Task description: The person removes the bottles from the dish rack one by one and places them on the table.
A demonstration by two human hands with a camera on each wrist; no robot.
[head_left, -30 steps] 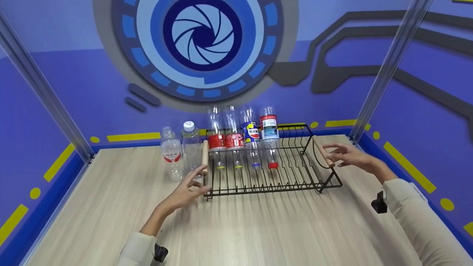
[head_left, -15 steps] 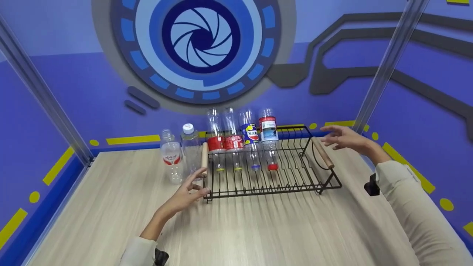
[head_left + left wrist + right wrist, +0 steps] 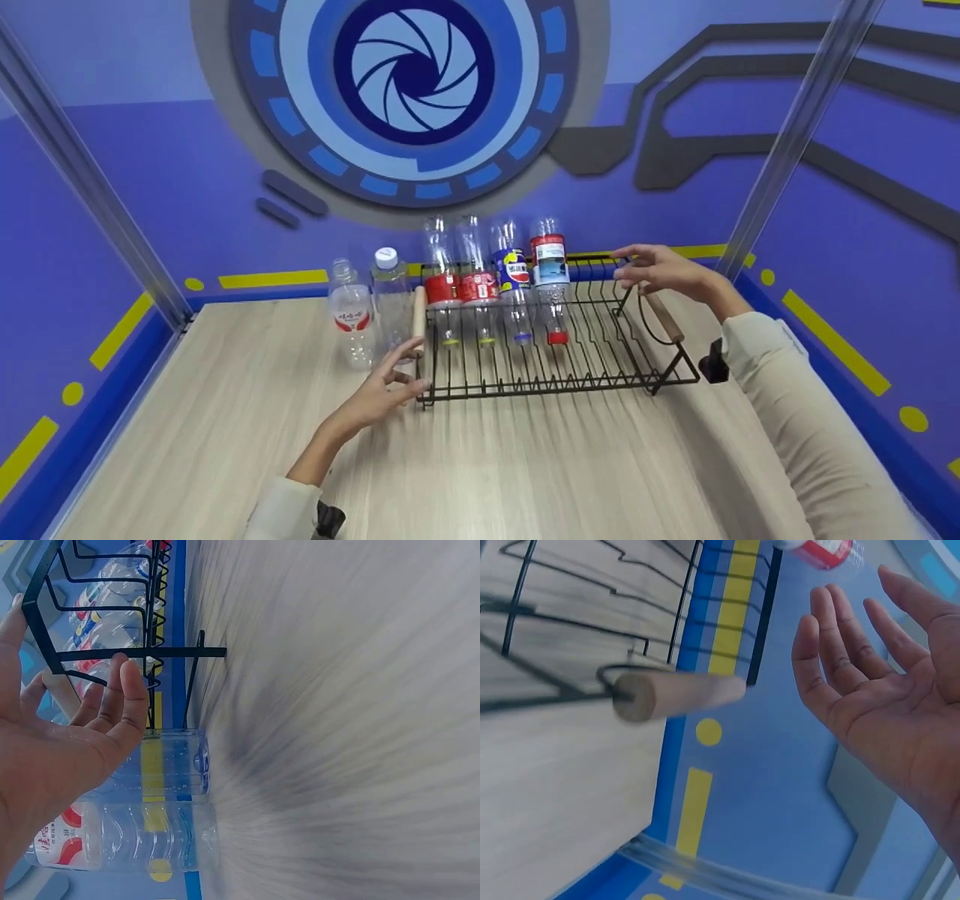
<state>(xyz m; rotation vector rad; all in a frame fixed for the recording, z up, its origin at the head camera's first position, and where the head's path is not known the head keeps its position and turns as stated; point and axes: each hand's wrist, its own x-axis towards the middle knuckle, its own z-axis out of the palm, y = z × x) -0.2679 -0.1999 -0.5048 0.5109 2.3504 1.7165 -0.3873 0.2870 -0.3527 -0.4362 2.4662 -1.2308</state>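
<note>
A black wire rack (image 3: 600, 381) with wooden handles stands on the table. My left hand (image 3: 371, 396) is at its front left corner, with loosely spread fingers touching the frame near the left wooden handle (image 3: 418, 311). In the left wrist view, the fingertips overlap a rack bar (image 3: 172, 652). My right hand (image 3: 667, 271) hovers by the far end of the right wooden handle (image 3: 664, 319), holding nothing; its fingers are spread in the right wrist view. Several plastic bottles lean cap-down in the rack, including a red-capped bottle (image 3: 551, 262) and a blue-labelled bottle (image 3: 516, 271).
Left of the rack stand a clear bottle (image 3: 390, 296) with a white cap and a bottle with a red-and-white label (image 3: 352, 321). Blue patterned walls (image 3: 150, 187) close in the back and sides of the wooden table (image 3: 525, 465).
My right hand has left the right wooden handle, lifted, and moved back and left toward the bottles. My left hand stays at the rack's left end; the bottles have not moved.
</note>
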